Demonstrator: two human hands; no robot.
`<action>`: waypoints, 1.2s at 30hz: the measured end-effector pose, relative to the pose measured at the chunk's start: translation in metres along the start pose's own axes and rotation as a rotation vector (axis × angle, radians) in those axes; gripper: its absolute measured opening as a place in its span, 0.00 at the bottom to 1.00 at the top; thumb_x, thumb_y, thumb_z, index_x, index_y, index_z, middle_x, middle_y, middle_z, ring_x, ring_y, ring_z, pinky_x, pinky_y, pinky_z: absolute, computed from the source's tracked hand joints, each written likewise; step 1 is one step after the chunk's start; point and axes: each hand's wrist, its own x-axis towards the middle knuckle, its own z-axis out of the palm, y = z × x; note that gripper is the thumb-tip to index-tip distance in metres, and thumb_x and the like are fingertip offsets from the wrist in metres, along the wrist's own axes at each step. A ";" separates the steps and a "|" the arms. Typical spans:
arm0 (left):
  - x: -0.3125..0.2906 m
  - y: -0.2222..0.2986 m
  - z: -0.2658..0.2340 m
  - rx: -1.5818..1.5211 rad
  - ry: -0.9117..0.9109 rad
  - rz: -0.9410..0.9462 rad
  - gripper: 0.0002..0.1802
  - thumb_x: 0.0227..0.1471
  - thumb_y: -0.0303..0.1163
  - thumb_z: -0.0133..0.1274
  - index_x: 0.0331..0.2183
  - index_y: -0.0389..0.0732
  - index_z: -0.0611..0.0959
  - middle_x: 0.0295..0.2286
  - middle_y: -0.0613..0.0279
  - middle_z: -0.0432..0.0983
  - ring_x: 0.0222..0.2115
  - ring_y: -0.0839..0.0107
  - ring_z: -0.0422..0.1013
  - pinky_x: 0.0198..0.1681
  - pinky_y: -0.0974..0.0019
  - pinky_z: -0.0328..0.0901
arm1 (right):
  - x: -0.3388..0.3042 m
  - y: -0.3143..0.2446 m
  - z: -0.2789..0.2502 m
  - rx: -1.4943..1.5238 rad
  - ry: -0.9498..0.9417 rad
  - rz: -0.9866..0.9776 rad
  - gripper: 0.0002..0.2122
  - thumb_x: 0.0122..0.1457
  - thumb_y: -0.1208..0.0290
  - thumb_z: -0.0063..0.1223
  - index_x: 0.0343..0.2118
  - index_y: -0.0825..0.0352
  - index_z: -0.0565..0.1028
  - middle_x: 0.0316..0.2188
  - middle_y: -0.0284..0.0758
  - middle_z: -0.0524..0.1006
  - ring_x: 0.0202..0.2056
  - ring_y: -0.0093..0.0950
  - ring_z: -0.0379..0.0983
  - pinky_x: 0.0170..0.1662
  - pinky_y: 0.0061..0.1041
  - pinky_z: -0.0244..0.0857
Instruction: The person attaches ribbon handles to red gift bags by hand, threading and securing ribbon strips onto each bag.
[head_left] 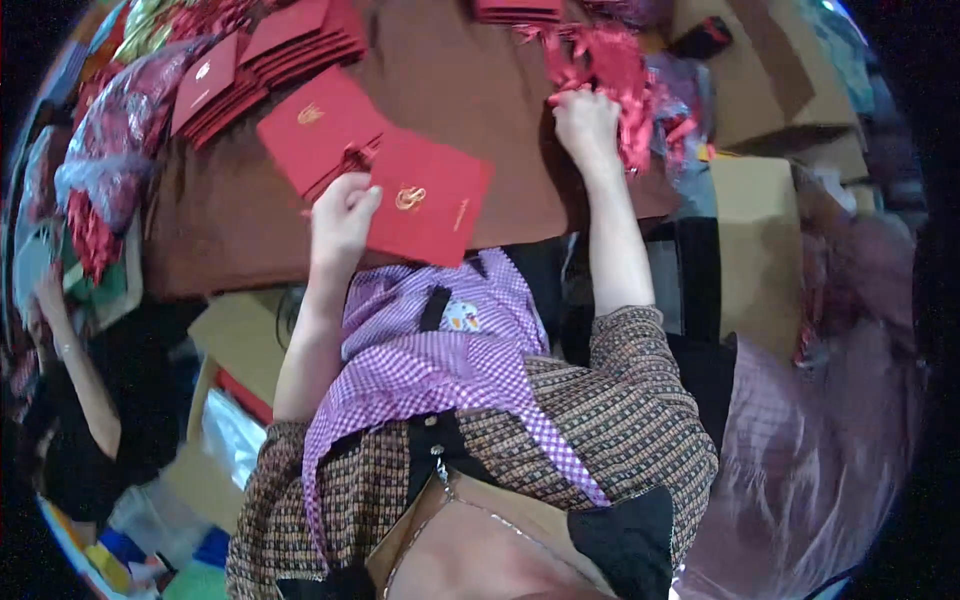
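Observation:
My left hand (345,215) is closed at the edge of a flat red paper piece (430,195) with a gold emblem, which tilts over the near edge of the table. A bit of dark red ribbon (360,155) shows by its upper left edge. Partly under it lies a small stack of matching red pieces (310,125). Farther right, my right hand (588,120) reaches to a heap of shiny red ribbons (610,70), its fingers curled together at the heap's left side on some ribbon.
More red stacks (300,45) stand at the far left of the brown-covered table (455,60), beside a plastic-wrapped bundle (115,150). Another red stack (520,10) sits at the far edge. Cardboard boxes (755,240) stand to the right. At the left edge, another person's arm (85,370) shows.

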 end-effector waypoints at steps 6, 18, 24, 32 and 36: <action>0.008 -0.029 0.003 -0.110 -0.023 -0.015 0.11 0.50 0.28 0.56 0.35 0.31 0.77 0.20 0.72 0.70 0.23 0.85 0.62 0.25 0.78 0.60 | 0.016 -0.028 -0.041 1.234 -0.138 0.235 0.07 0.57 0.72 0.54 0.36 0.68 0.77 0.27 0.31 0.78 0.27 0.19 0.72 0.32 0.18 0.66; 0.014 -0.042 -0.002 0.009 -0.133 -0.170 0.09 0.51 0.23 0.51 0.36 0.32 0.76 0.23 0.70 0.73 0.25 0.84 0.67 0.29 0.80 0.63 | -0.019 -0.052 -0.044 0.769 -0.043 0.081 0.07 0.52 0.77 0.51 0.35 0.69 0.75 0.31 0.44 0.77 0.36 0.44 0.73 0.41 0.36 0.67; 0.016 -0.048 0.005 -0.117 -0.032 -0.111 0.10 0.46 0.27 0.56 0.33 0.31 0.78 0.18 0.74 0.68 0.20 0.86 0.61 0.22 0.77 0.58 | -0.017 -0.064 -0.046 0.709 -0.138 -0.488 0.14 0.46 0.84 0.49 0.36 0.63 0.76 0.42 0.34 0.74 0.44 0.36 0.68 0.47 0.32 0.62; 0.015 -0.039 0.004 -0.081 -0.058 -0.129 0.09 0.46 0.26 0.56 0.32 0.33 0.78 0.18 0.75 0.67 0.19 0.87 0.61 0.21 0.77 0.58 | -0.027 -0.058 -0.041 0.630 -0.251 -0.472 0.10 0.45 0.73 0.59 0.33 0.62 0.76 0.46 0.31 0.72 0.47 0.35 0.66 0.46 0.33 0.60; 0.017 -0.044 0.001 -0.058 -0.109 -0.104 0.08 0.48 0.21 0.54 0.34 0.34 0.77 0.21 0.73 0.70 0.22 0.85 0.65 0.25 0.79 0.60 | -0.031 -0.063 -0.046 0.624 -0.130 -0.465 0.08 0.45 0.73 0.60 0.29 0.64 0.75 0.45 0.32 0.72 0.47 0.35 0.66 0.46 0.34 0.60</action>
